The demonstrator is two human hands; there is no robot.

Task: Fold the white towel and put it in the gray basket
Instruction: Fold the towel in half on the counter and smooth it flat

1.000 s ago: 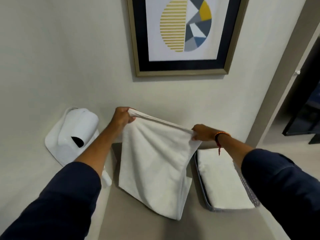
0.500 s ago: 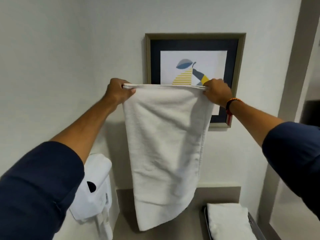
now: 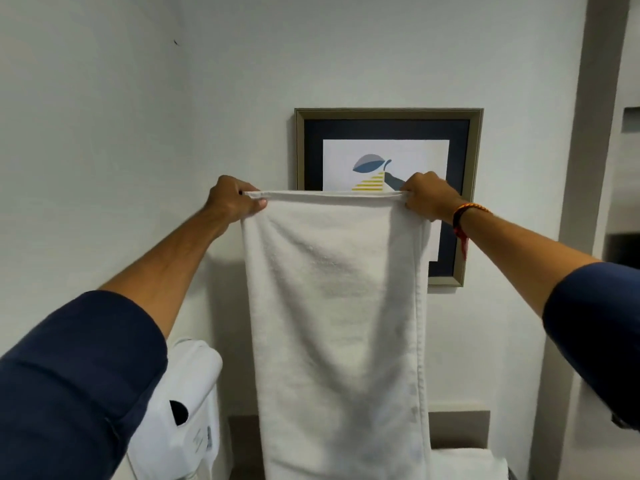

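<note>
Between raised hands, white towel [image 3: 337, 323].

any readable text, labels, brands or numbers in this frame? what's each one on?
None legible.
White wall-mounted plastic dispenser: small marking low on its front, too blurred to read.
Framed abstract wall print: shapes only, no lettering.
White terry towel: no tag or label visible.

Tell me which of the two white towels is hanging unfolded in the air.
The white towel held up by its top corners in the left hand and right hand. The other towel lies folded at bottom right.
</note>
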